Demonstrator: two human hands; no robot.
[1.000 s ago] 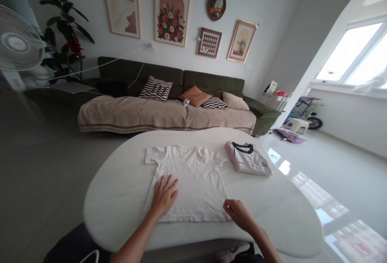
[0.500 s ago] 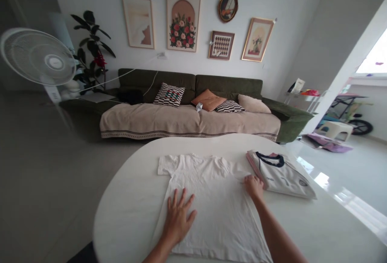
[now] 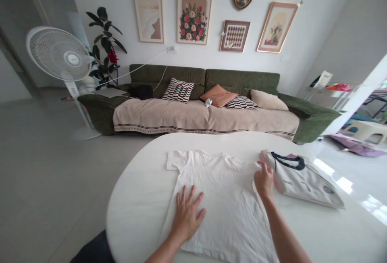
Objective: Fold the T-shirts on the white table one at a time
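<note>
A white T-shirt (image 3: 220, 190) lies spread flat on the white oval table (image 3: 136, 198), neck toward the sofa. My left hand (image 3: 187, 214) rests flat on its lower left part, fingers spread. My right hand (image 3: 264, 180) is at the shirt's right sleeve, fingers curled on the sleeve fabric. Just right of that hand lies a folded stack of clothes (image 3: 302, 178), topped by a white shirt with a dark collar.
Beyond the table stands a green sofa (image 3: 208, 105) with a beige cover and several cushions. A standing fan (image 3: 60, 57) and a potted plant (image 3: 105, 49) are at the left. Framed pictures hang on the wall. A stool and clutter lie at far right.
My right hand moved from the shirt's bottom hem up to its right sleeve beside the folded stack. My left hand stayed flat on the shirt. The view shifted left.
</note>
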